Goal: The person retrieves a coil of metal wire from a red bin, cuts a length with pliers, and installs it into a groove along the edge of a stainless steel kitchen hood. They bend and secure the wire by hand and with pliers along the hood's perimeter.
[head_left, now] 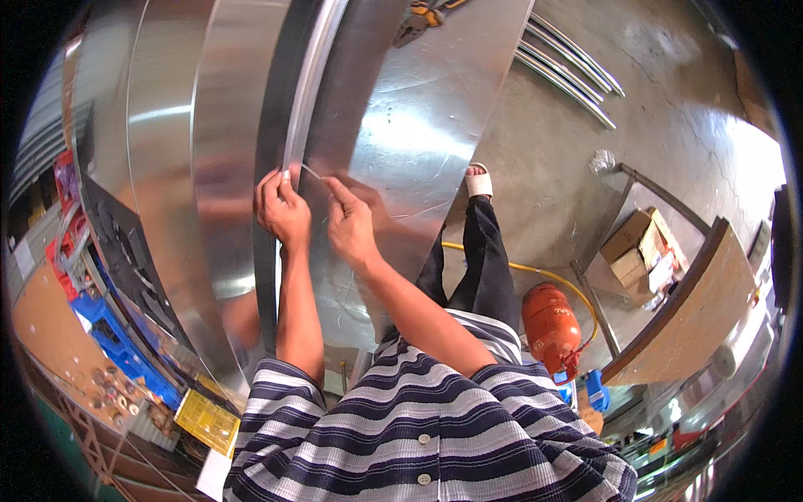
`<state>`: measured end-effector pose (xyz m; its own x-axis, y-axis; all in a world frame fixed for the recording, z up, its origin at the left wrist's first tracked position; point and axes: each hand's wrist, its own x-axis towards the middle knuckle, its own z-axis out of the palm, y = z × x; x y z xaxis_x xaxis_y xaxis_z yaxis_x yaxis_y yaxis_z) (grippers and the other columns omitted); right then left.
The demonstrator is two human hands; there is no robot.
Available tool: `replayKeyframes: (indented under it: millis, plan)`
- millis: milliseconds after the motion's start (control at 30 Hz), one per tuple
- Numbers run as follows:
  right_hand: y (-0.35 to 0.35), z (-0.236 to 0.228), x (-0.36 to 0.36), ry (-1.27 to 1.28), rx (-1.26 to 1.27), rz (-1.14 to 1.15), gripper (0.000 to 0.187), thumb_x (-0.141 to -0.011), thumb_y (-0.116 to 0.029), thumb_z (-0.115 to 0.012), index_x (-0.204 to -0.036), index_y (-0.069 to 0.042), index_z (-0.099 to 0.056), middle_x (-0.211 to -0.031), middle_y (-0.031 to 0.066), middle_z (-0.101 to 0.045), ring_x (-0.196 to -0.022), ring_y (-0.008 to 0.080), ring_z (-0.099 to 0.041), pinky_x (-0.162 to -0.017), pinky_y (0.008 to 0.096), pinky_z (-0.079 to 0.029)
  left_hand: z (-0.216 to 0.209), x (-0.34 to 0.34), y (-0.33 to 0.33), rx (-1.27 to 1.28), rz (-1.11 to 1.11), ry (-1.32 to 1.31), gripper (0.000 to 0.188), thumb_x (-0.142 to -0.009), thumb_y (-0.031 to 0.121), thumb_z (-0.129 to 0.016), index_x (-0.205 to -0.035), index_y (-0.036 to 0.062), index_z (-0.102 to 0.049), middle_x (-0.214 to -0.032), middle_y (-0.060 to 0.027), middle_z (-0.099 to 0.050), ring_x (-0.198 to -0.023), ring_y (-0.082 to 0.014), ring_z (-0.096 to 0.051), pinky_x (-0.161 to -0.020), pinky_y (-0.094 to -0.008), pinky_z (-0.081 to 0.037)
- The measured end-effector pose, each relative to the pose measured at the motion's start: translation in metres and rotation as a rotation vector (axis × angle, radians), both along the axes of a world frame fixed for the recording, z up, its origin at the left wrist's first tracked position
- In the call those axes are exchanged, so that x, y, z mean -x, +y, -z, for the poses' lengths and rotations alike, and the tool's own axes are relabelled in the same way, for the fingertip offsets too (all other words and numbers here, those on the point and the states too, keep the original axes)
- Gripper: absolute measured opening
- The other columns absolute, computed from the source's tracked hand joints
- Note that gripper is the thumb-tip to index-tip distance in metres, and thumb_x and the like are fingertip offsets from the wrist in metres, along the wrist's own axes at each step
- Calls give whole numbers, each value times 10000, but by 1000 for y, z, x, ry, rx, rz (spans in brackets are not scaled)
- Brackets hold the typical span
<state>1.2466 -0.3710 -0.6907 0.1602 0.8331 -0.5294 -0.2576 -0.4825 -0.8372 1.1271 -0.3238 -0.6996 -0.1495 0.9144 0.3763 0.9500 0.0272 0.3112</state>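
My left hand (pixel 284 209) is closed, thumb and fingers pinched at the lower end of a long silvery strip (pixel 313 92) that runs along the dark edge of a metal cabinet-like body. Just to its right, my right hand (pixel 351 222) is closed, its thumb and forefinger pinching a short, thin pale strip (pixel 311 171) that reaches over toward the left fingertips. What this thin piece is made of cannot be told. Beneath both hands lies a shiny sheet-metal surface (pixel 410 142) that mirrors them. Pliers with orange and black handles (pixel 428 17) rest on its far end.
Several metal tubes (pixel 573 67) lie on the concrete floor at far right. An orange gas cylinder (pixel 550 322) with a yellow hose (pixel 548 272) stands right of my legs, near a cardboard box (pixel 636 247) and a wooden board (pixel 686 309). Blue bins (pixel 117 335) sit at left.
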Motion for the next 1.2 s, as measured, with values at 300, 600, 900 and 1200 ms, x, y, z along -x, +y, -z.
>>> replayKeyframes:
  millis: [300, 600, 900, 1200]
  plan:
    - [6, -22, -2, -497, 44, -542, 568, -941, -75, -550, -1500, -127, -467, -930, 249, -701, -838, 425, -728, -730, 524, -578, 0, 3, -2, 48, -49, 25, 68, -936, 132, -705, -928, 66, -717, -1024, -88, -743, -948, -312, -701, -848, -430, -531]
    - [35, 8, -19, -976, -481, -931, 261, -928, -140, -577, -1126, 26, -543, -871, 157, -747, -800, 285, -763, -684, 407, -591, -16, -15, -3, 173, -171, -118, 115, -956, 158, -681, -956, 61, -742, -1041, -102, -757, -965, -319, -714, -851, -427, -548]
    - [77, 3, -69, -1148, -824, -1306, 271, -935, -119, -580, -1126, 68, -538, -835, 135, -750, -768, 248, -760, -627, 373, -564, -15, -16, -5, 172, -192, -229, 114, -962, 160, -701, -956, 49, -729, -1031, -125, -751, -964, -327, -721, -841, -417, -559]
    - [91, 8, -77, -1138, -858, -1369, 281, -909, -132, -603, -1103, 68, -566, -753, 142, -743, -688, 273, -761, -564, 372, -583, -5, -16, -5, 78, -184, -90, 66, -939, 111, -725, -974, 56, -732, -1045, -96, -757, -972, -298, -723, -850, -391, -562]
